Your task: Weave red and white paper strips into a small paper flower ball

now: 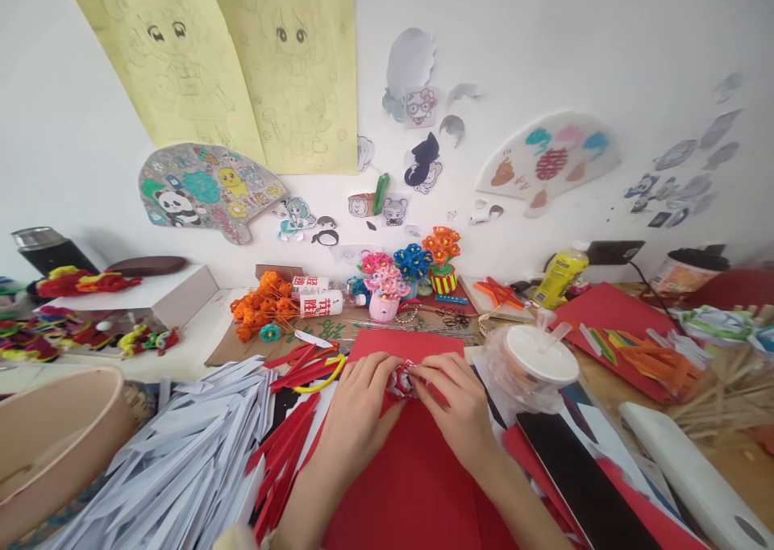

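My left hand and my right hand meet over a red sheet. Pinched between their fingertips is a small red-and-white folded paper piece, which the fingers partly cover. Left of my left hand lie red paper strips and a yellow fuzzy stem. A large heap of white folded paper strips spreads farther left. Beyond my right hand stands a lidded cup in a clear bag.
Pipe-cleaner flower pots, orange flowers and a white bottle line the back. A pink basin stands at the left. On the right are a black flat object, a yellow bottle and a long white object.
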Tool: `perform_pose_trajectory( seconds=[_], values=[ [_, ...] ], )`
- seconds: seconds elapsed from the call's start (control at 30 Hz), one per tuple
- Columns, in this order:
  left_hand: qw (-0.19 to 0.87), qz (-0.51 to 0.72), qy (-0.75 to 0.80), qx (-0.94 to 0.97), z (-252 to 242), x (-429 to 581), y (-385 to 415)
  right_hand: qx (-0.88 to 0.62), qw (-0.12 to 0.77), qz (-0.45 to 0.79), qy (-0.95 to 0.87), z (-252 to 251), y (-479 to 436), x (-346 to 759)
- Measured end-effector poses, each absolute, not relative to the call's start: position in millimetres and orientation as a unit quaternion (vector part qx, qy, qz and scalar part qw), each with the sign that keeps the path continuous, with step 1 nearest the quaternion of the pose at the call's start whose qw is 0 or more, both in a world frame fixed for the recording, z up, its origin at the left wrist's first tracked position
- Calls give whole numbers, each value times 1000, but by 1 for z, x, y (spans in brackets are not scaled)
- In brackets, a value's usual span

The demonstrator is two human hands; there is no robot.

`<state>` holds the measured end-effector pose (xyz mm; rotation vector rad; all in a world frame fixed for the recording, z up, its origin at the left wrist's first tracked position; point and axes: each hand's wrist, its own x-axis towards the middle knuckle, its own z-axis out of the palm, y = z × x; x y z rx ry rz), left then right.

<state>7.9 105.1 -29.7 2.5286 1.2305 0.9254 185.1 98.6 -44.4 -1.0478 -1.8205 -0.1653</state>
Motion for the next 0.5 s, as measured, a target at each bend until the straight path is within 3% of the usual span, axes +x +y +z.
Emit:
perform_pose_trajectory(
  seconds=[0.5],
  values=[
    [-39,289,398,870,-25,10,105,-421,479,-136,-758,-41,94,183]
  ],
)
